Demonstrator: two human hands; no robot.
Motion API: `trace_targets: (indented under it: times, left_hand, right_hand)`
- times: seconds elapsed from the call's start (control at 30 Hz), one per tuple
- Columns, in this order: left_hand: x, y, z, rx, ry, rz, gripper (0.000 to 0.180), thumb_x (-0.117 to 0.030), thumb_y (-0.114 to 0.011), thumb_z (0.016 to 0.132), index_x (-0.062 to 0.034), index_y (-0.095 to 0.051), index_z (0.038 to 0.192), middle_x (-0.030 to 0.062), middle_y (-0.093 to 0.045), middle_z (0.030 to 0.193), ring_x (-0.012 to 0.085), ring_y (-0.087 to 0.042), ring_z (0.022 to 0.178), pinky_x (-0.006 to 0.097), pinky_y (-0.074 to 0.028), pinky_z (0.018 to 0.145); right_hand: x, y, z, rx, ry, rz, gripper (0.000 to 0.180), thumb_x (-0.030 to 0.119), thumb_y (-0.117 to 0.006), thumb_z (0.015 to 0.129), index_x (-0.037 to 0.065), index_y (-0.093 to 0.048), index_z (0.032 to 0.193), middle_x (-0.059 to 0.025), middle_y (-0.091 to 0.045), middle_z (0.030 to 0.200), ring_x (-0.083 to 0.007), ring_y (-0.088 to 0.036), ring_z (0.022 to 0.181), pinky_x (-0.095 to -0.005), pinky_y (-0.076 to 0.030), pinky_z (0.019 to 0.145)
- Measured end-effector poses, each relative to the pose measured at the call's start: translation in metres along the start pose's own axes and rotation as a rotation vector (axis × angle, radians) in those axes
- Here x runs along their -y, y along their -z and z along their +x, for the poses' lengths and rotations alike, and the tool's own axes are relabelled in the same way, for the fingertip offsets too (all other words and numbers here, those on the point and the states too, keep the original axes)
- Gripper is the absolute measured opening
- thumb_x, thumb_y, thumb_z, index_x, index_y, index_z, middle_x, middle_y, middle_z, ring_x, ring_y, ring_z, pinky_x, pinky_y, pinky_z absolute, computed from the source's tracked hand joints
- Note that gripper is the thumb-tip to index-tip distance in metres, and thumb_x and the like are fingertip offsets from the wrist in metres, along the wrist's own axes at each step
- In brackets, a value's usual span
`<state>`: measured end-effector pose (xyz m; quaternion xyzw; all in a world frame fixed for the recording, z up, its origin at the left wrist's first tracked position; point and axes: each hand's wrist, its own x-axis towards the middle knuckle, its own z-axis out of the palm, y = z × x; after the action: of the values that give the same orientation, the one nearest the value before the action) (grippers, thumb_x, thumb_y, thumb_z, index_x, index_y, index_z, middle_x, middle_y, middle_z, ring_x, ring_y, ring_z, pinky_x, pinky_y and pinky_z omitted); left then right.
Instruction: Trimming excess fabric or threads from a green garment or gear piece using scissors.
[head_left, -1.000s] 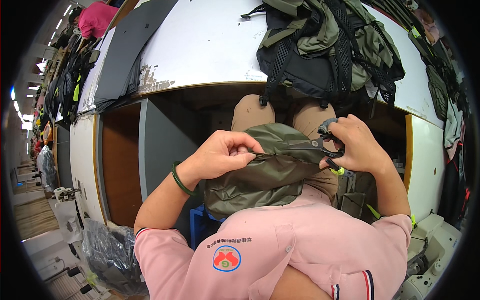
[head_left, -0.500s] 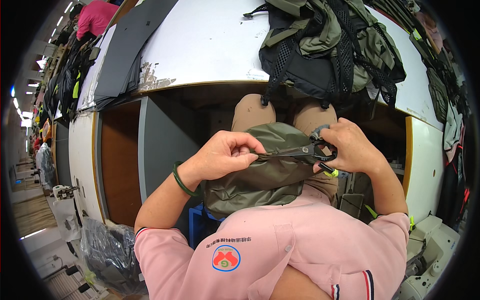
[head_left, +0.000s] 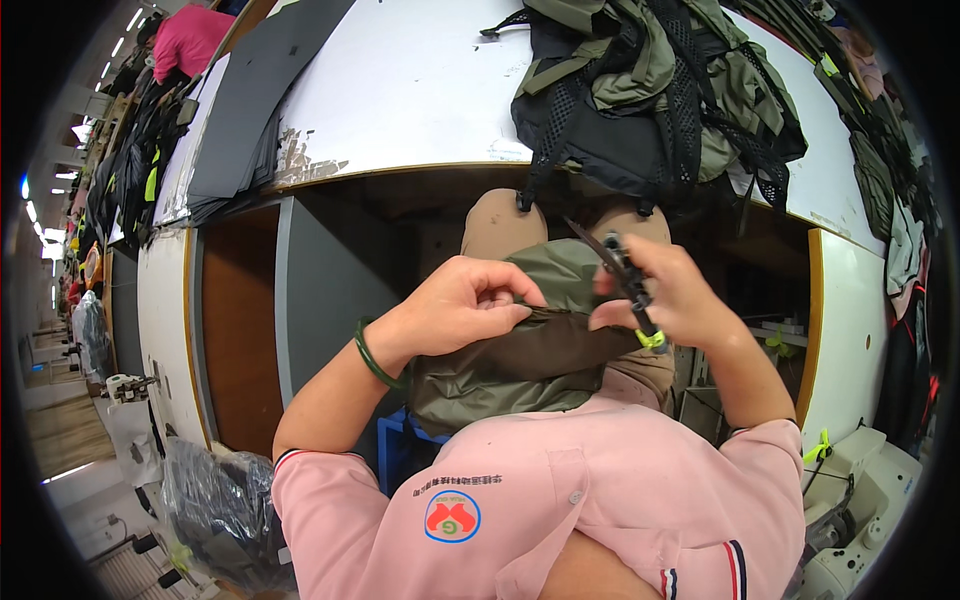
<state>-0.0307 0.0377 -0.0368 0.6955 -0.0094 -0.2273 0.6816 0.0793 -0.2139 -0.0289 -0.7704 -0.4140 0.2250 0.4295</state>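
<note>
Across my lap lies a piece of shiny olive-green fabric (head_left: 500, 375). My left hand (head_left: 475, 305) pinches its upper edge between thumb and fingers. Black-handled scissors (head_left: 628, 280) are in my right hand (head_left: 665, 285), their blades pointing up and away from the cloth, toward my knees. A bit of yellow-green ribbon (head_left: 652, 341) is tied to the handle. The right thumb reaches down close to the fabric's edge; whether it touches cannot be made out. A dark green bangle (head_left: 372, 355) circles my left wrist.
A white worktable (head_left: 420, 90) stands in front, bearing an olive and black backpack (head_left: 650, 100) and a stack of dark grey sheets (head_left: 245, 120). Under it are grey and brown partitions (head_left: 335, 290). Plastic-wrapped goods (head_left: 220, 510) sit at left, a sewing machine (head_left: 860, 520) at right.
My right hand has swung the scissors from lying along the fabric's edge, pointing left, to pointing up and away. The left hand keeps its pinch, shifted slightly right.
</note>
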Motion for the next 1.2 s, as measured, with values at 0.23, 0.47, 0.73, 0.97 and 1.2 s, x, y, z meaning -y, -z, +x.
trace_targets:
  times: [0.23, 0.47, 0.73, 0.97, 1.2]
  left_hand:
    - [-0.010, 0.010, 0.008, 0.061, -0.264, 0.357, 0.016, -0.004, -0.071, 0.082, -0.0029, -0.071, 0.098, 0.0010, -0.062, 0.086, 0.0076, -0.054, 0.080, 0.023, -0.044, 0.069]
    - [-0.001, 0.013, -0.001, 0.008, -0.007, -0.113, 0.021, -0.006, -0.073, 0.083, 0.0018, -0.065, 0.101, 0.0007, -0.068, 0.099, 0.0082, -0.061, 0.090, 0.024, -0.049, 0.083]
    - [0.016, 0.015, -0.005, -0.113, 0.116, -0.519, 0.029, -0.001, -0.071, 0.077, -0.0022, -0.062, 0.104, 0.0021, -0.066, 0.095, 0.0080, -0.061, 0.084, 0.023, -0.049, 0.079]
    - [0.025, 0.020, -0.009, -0.133, 0.100, -0.524, 0.028, -0.001, -0.071, 0.078, -0.0023, -0.062, 0.105, 0.0027, -0.066, 0.097, 0.0092, -0.062, 0.087, 0.024, -0.049, 0.082]
    - [0.037, 0.021, -0.015, -0.151, 0.066, -0.597, 0.028, 0.001, -0.072, 0.079, -0.0023, -0.062, 0.105, 0.0044, -0.067, 0.099, 0.0113, -0.063, 0.089, 0.027, -0.051, 0.085]
  right_hand:
    - [0.004, -0.018, 0.008, 0.077, -0.063, 0.495, 0.026, 0.005, -0.080, 0.076, 0.003, -0.058, 0.090, -0.0020, -0.060, 0.083, -0.0090, -0.057, 0.074, -0.0256, -0.047, 0.066]
    - [-0.004, -0.007, 0.008, -0.007, -0.187, 0.573, 0.022, 0.002, -0.076, 0.080, 0.004, -0.058, 0.091, 0.0008, -0.062, 0.081, -0.0055, -0.058, 0.077, -0.0214, -0.047, 0.070]
    - [-0.026, 0.010, -0.015, -0.170, -0.141, -0.046, 0.037, 0.021, -0.087, 0.072, 0.003, -0.057, 0.084, -0.0047, -0.059, 0.072, -0.0194, -0.058, 0.067, -0.0290, -0.046, 0.064]
    - [-0.033, 0.022, -0.037, -0.022, -0.007, -0.469, 0.054, 0.046, -0.088, 0.060, 0.007, -0.053, 0.072, -0.0037, -0.055, 0.066, -0.0262, -0.055, 0.066, -0.0360, -0.044, 0.067]
    - [-0.041, 0.010, -0.047, -0.035, -0.065, -0.421, 0.057, 0.048, -0.088, 0.056, 0.007, -0.052, 0.073, -0.0046, -0.054, 0.064, -0.0267, -0.055, 0.062, -0.0355, -0.041, 0.066]
